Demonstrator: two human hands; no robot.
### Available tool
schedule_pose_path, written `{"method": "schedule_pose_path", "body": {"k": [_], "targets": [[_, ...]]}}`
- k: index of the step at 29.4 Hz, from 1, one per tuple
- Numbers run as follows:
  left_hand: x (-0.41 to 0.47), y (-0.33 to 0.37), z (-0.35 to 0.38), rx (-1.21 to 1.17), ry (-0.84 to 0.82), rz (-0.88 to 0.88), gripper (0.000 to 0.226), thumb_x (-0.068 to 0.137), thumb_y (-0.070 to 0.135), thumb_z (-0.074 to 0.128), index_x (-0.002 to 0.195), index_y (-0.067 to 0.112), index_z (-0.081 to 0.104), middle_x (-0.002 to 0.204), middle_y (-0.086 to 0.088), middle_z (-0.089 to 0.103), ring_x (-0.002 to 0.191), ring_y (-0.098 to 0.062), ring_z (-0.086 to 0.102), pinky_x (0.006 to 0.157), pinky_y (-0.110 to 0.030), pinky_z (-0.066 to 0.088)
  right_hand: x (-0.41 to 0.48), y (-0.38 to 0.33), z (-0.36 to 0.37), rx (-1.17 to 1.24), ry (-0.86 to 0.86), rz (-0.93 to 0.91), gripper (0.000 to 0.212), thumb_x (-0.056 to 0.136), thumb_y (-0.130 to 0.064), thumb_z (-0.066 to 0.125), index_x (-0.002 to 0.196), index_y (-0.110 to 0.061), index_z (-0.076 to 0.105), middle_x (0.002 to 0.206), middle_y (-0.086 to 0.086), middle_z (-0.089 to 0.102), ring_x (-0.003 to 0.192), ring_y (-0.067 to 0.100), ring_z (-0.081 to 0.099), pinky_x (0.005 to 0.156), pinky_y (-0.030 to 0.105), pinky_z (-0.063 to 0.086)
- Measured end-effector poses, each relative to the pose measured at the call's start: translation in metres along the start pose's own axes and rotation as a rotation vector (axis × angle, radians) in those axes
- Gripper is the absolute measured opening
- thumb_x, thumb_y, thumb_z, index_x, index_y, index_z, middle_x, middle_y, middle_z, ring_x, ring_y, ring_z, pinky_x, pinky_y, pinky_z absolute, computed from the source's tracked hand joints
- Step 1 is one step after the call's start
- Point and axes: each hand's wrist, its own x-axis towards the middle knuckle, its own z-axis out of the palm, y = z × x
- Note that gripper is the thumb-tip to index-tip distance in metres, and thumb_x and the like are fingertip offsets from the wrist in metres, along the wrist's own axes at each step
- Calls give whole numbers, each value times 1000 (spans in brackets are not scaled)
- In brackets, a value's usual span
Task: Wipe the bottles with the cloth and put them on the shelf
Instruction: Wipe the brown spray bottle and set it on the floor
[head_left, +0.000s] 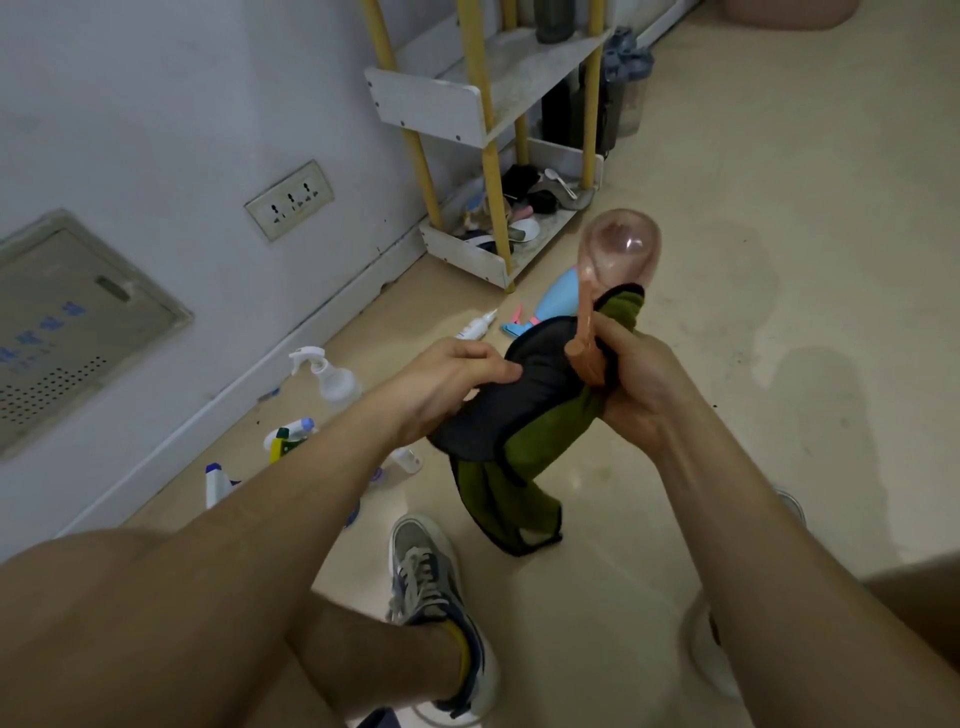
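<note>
While my right hand (631, 387) grips the pink bottle (618, 249) through the cloth (498, 415) my left hand (447, 374) pinches, it may slip onto the floor (727, 208), well short of the shelf (467, 104).

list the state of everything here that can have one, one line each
pink bottle: off the floor, base facing the camera, held by its cap end
cloth: wrapped around the bottle's lower part, tail hanging
left hand: gripping the cloth
right hand: closed on bottle and cloth
clear spray bottle: upright on the floor
shelf: upright against the wall
</note>
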Motion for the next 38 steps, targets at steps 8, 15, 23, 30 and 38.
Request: {"method": "schedule_pose_path", "body": {"k": [8, 15, 23, 30, 38], "targets": [[0, 26, 12, -157, 185, 192, 25, 80, 0, 68, 68, 19, 57, 72, 2, 60, 77, -15, 57, 70, -29, 46, -2, -10, -7, -266, 85, -183, 48, 82, -15, 77, 124, -14, 53, 111, 14, 69, 90, 30, 72, 78, 45, 61], [-12, 52, 14, -590, 54, 165, 21, 81, -2, 50, 86, 18, 54, 78, -2, 55, 66, -16, 50, 57, -28, 42, 3, 5, 4, -599, 334, -435, 38, 77, -32, 78, 109, -21, 59, 97, -4, 67, 91, 18, 66, 83, 41, 57], [-3, 33, 35, 433, 219, 199, 43, 75, 43, 81, 104, 22, 57, 81, 3, 64, 68, -14, 61, 56, -28, 47, 2, 13, 11, -374, 565, -414, 49, 80, -28, 74, 120, -13, 49, 95, -2, 62, 90, 22, 65, 84, 40, 56], [1, 24, 44, 665, 463, 498, 48, 93, 61, 36, 94, 16, 54, 83, -2, 62, 79, -25, 57, 68, -40, 45, -5, 10, 26, -65, 348, -144, 11, 88, -12, 67, 92, -2, 64, 79, 10, 67, 67, 21, 67, 56, 26, 56], [-2, 35, 29, 23, 176, -82, 29, 100, 36, 48, 100, 13, 66, 96, -9, 69, 85, -20, 67, 80, -34, 55, -9, 37, 31, -153, 399, -125, 36, 83, -17, 65, 111, 5, 56, 86, 14, 66, 63, 17, 64, 47, 21, 48]]}}
